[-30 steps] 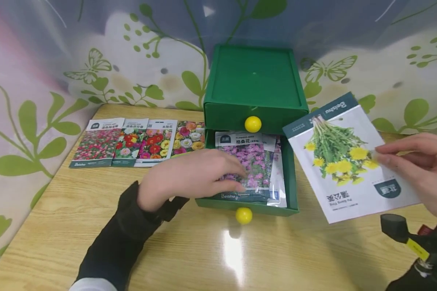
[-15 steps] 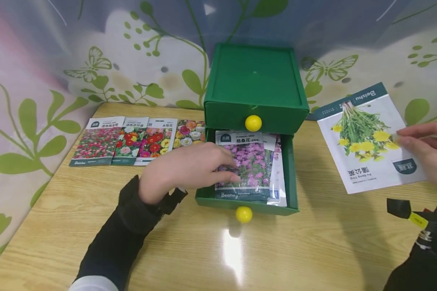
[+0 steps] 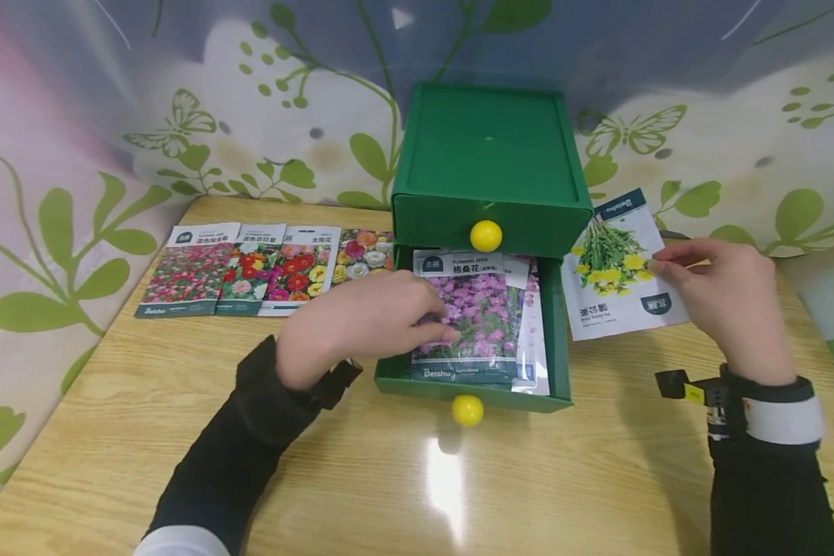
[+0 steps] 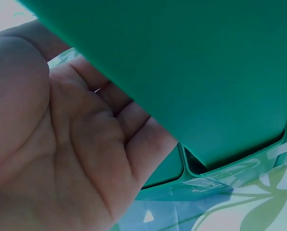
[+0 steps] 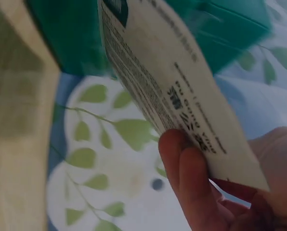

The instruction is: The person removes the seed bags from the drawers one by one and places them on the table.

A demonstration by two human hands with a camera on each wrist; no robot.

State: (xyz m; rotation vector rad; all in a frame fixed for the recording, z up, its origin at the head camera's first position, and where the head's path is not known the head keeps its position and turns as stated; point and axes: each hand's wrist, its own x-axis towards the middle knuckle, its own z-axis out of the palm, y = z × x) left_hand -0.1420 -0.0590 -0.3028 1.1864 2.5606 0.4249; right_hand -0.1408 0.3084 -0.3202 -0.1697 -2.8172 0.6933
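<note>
In the head view my right hand (image 3: 733, 305) pinches a dandelion seed packet (image 3: 608, 266) by its right edge. The packet is upside down, beside the right side of the green drawer cabinet (image 3: 489, 147). The right wrist view shows the same packet (image 5: 182, 96) edge-on between thumb and fingers. My left hand (image 3: 368, 313) reaches over the left side of the pulled-out lower drawer (image 3: 559, 347). Its loosely bent fingers hang over a pink-flower seed packet (image 3: 476, 309). In the left wrist view, a green wall (image 4: 196, 77) hides the fingertips.
Left of the cabinet, several flower seed packets (image 3: 188, 270) lie overlapping in a row on the wooden table (image 3: 361, 479). More packets (image 3: 531, 340) lie in the drawer. Yellow knobs (image 3: 467, 411) stick out from both drawers. A patterned wall covering (image 3: 285, 100) stands behind.
My right hand first carried the dandelion packet rightward and back, then left to beside the cabinet. My left hand drew slightly left over the drawer.
</note>
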